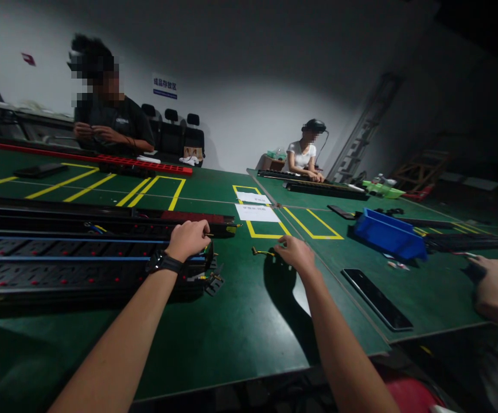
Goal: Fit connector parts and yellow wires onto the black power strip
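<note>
My left hand (187, 239) is curled into a fist at the right end of a long black power strip (81, 267) with red switches and blue lines; it grips the wires that stick out there. A black watch sits on that wrist. My right hand (294, 253) rests on the green table (232, 321), its fingers pinched on a short yellow-and-green wire (261, 251) that lies just left of it.
More black strips (102, 221) lie behind the first. A dark phone (377, 298) lies to the right, beyond it a blue bin (389, 234) and white papers (256, 213). Two people sit at the far side; another person's hand (496, 287) shows at the right edge.
</note>
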Available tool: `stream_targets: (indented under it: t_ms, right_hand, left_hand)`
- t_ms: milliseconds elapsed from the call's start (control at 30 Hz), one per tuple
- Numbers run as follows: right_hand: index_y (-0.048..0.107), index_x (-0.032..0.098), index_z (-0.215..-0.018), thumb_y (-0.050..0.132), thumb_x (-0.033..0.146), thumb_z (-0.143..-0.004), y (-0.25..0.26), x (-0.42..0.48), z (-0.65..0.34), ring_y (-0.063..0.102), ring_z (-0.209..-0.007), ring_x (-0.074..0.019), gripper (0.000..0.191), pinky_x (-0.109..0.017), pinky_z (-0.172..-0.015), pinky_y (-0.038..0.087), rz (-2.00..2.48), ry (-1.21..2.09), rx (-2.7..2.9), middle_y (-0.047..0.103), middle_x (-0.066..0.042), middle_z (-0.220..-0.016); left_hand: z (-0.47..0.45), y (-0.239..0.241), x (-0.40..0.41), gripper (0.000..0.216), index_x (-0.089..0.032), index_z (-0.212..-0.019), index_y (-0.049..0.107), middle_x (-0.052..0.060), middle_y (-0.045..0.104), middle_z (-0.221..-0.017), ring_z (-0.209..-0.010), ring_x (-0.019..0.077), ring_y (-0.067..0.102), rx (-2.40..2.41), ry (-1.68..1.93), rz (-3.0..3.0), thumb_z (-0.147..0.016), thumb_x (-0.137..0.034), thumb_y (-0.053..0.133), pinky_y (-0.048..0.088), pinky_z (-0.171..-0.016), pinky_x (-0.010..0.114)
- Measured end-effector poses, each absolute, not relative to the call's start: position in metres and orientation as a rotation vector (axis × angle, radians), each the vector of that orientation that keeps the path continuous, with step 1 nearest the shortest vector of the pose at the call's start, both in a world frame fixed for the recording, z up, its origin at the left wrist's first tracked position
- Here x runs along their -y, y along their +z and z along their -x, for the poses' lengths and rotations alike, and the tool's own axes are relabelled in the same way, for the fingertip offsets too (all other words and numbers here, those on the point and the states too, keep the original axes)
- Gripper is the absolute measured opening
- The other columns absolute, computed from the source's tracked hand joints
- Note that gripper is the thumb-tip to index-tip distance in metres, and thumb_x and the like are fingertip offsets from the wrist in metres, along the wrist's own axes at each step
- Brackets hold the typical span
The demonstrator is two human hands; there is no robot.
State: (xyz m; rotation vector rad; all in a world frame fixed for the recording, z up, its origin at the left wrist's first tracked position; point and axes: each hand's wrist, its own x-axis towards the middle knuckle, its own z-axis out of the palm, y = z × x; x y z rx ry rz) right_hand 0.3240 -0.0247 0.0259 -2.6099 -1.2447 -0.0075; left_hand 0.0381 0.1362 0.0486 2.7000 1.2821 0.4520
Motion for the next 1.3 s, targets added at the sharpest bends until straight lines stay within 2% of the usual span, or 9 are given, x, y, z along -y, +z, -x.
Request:
stream_targets:
  t_ms: [233,467,633,867,1067,1200,1300]
  right_hand:
    - [0.079,0.026,-0.125,0.067,0.032,-0.094,0.02,0.024,-0.328,0.073,-0.113,-0.031,0.034,-0.035,-0.084,0.054,2.633,0.042,1.295,0.079,-0.013,-0.121]
    - [0.08,0.026,-0.12,0.065,0.04,-0.099,0.011,0.021,-0.34,0.075,-0.107,-0.0287,0.029,-0.033,-0.084,0.053,2.596,0.012,1.272,0.08,-0.011,-0.116]
    - [0.079,0.025,-0.118,0.063,0.041,-0.098,0.005,0.016,-0.353,0.075,-0.099,-0.0251,0.031,-0.031,-0.081,0.053,2.378,0.056,1.156,0.082,-0.008,-0.107]
    - [0.077,0.021,-0.118,0.067,0.041,-0.093,-0.002,0.011,-0.361,0.07,-0.106,-0.0265,0.034,-0.034,-0.09,0.051,2.205,-0.211,0.974,0.077,-0.011,-0.116]
    - [0.076,0.016,-0.106,0.068,0.035,-0.089,-0.009,0.011,-0.367,0.067,-0.1,-0.0283,0.027,-0.036,-0.086,0.05,2.219,-0.328,0.91,0.074,-0.016,-0.105]
    - [0.078,0.013,-0.103,0.069,0.036,-0.09,-0.011,0.012,-0.366,0.067,-0.094,-0.0277,0.028,-0.034,-0.081,0.047,2.295,-0.247,0.959,0.076,-0.018,-0.101]
    - [0.081,0.017,-0.103,0.068,0.04,-0.094,-0.011,0.01,-0.362,0.07,-0.094,-0.0274,0.028,-0.032,-0.078,0.046,2.39,-0.091,1.068,0.078,-0.015,-0.101]
  left_hand:
    - [-0.038,0.049,-0.136,0.026,-0.027,-0.109,0.073,0.004,0.082,-0.104,-0.105,0.0292,0.073,-1.282,0.447,-2.717,-0.087,-0.027,0.061,0.05,-0.084,0.038]
    - [-0.038,0.049,-0.136,0.025,-0.027,-0.109,0.072,0.002,0.082,-0.106,-0.107,0.0277,0.073,-1.288,0.421,-2.729,-0.088,-0.029,0.061,0.048,-0.081,0.036]
    - [-0.038,0.049,-0.136,0.024,-0.027,-0.109,0.072,0.002,0.082,-0.105,-0.106,0.0281,0.073,-1.281,0.427,-2.729,-0.088,-0.029,0.061,0.048,-0.081,0.036]
    - [-0.038,0.05,-0.135,0.025,-0.027,-0.11,0.073,0.003,0.081,-0.105,-0.107,0.0292,0.073,-1.276,0.436,-2.716,-0.088,-0.028,0.061,0.048,-0.082,0.037]
    - [-0.038,0.05,-0.135,0.024,-0.027,-0.109,0.072,0.003,0.081,-0.106,-0.108,0.0286,0.072,-1.285,0.438,-2.724,-0.089,-0.029,0.06,0.048,-0.082,0.037]
    - [-0.038,0.049,-0.135,0.025,-0.027,-0.109,0.072,0.002,0.082,-0.106,-0.107,0.0278,0.073,-1.284,0.439,-2.727,-0.088,-0.028,0.06,0.048,-0.081,0.036]
    - [-0.037,0.048,-0.136,0.025,-0.027,-0.11,0.073,0.003,0.082,-0.105,-0.106,0.0283,0.073,-1.28,0.444,-2.734,-0.088,-0.029,0.06,0.049,-0.081,0.037]
